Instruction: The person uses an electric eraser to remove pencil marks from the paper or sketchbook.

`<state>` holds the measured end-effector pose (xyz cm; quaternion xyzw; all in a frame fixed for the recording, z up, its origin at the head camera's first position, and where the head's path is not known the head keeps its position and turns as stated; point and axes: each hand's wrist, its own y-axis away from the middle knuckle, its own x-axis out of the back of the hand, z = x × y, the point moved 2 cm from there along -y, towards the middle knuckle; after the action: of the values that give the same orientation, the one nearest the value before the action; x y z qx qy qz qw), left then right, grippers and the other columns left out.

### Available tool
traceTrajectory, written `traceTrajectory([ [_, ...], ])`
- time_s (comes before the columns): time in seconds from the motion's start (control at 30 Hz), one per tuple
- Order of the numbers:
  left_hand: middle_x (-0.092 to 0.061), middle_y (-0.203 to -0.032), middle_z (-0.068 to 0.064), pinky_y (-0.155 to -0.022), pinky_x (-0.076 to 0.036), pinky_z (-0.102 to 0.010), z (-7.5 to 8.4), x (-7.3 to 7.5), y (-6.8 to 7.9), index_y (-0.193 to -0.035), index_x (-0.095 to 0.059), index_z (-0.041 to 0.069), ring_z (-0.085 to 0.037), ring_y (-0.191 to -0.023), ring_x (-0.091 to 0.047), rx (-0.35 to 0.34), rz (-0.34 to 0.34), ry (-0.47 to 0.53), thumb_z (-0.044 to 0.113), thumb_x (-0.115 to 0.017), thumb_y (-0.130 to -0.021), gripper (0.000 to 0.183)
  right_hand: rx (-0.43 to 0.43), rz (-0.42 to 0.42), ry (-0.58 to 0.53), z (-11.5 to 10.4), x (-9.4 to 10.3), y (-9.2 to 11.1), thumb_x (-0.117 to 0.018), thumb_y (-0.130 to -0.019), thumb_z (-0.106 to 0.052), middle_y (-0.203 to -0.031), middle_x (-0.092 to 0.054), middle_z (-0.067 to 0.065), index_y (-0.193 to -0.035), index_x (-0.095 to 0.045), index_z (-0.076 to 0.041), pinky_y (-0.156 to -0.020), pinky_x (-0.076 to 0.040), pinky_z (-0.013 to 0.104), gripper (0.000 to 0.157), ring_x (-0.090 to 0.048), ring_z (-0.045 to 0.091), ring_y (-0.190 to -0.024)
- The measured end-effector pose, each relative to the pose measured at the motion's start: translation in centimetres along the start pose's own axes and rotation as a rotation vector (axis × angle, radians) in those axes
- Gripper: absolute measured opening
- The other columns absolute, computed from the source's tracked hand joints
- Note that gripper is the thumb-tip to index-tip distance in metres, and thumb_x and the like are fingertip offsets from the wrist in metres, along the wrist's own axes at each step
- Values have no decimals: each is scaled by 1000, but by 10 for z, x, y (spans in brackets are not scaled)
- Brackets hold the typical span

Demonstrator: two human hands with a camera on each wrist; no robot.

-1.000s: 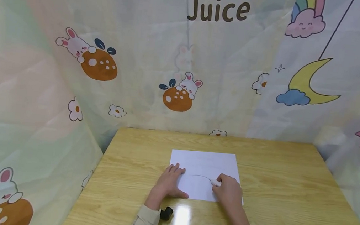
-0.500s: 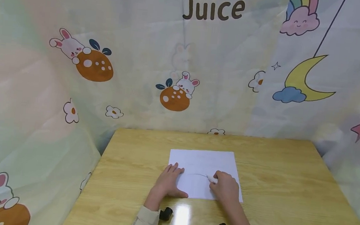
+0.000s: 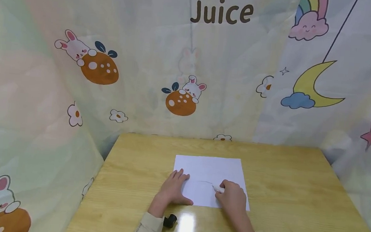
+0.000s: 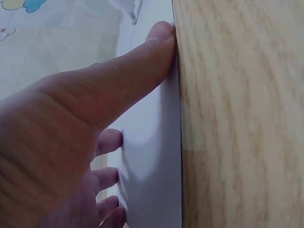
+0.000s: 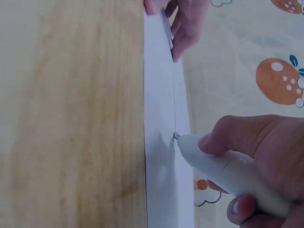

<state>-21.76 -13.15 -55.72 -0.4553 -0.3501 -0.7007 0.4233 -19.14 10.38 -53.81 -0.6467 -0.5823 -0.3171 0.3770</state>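
Observation:
A white sheet of paper (image 3: 207, 169) lies flat on the wooden table, with a thin dark curved line across its middle. My left hand (image 3: 173, 188) rests on the sheet's left side, fingers spread and thumb along the near edge. In the left wrist view, the thumb (image 4: 159, 35) presses at the paper's border. My right hand (image 3: 232, 198) grips a thick white pen-shaped tool (image 5: 223, 168) with a small metal tip. That tip touches the paper at the right end of the line. Whether it is a pen or a cutter, I cannot tell.
The wooden table (image 3: 298, 192) extends around the sheet on all sides. Black wrist-camera mounts (image 3: 170, 220) sit at both wrists. Behind the table hangs a printed fabric backdrop (image 3: 138, 53) with rabbits, flowers and a moon. A bright reflection shines on the near table surface.
The right hand and the white tool have shifted slightly left over the paper. The left hand stays in place on the sheet. The head view has moved a little.

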Motion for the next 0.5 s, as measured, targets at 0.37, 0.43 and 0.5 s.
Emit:
traceTrajectory([
  [0.37, -34, -152, -19, -109, -31, -52, 0, 2, 3, -142, -49, 12, -42, -138, -30, -7, 14, -3, 63, -83, -61, 101, 8, 32, -16, 2, -2, 1, -78, -69, -12, -66, -62, 0, -78, -68, -10, -43, -41, 31, 14, -49, 15, -51],
  [0.43, -34, -152, -19, -109, -31, -51, 1, 2, 2, -142, -49, 12, -42, -138, -30, -11, 20, -12, 63, -82, -62, 101, 31, 49, -21, 1, -2, -1, -78, -70, -12, -68, -63, 1, -79, -68, -9, -44, -42, 31, 14, -50, 15, -51],
  [0.5, -33, -152, -18, -110, -30, -51, 1, 2, 1, -142, -49, 13, -41, -138, -29, -9, 8, -16, 64, -82, -62, 101, 22, 36, -16, 1, 0, -1, -78, -70, -12, -68, -63, 1, -80, -69, -8, -43, -42, 31, 14, -49, 15, -51],
])
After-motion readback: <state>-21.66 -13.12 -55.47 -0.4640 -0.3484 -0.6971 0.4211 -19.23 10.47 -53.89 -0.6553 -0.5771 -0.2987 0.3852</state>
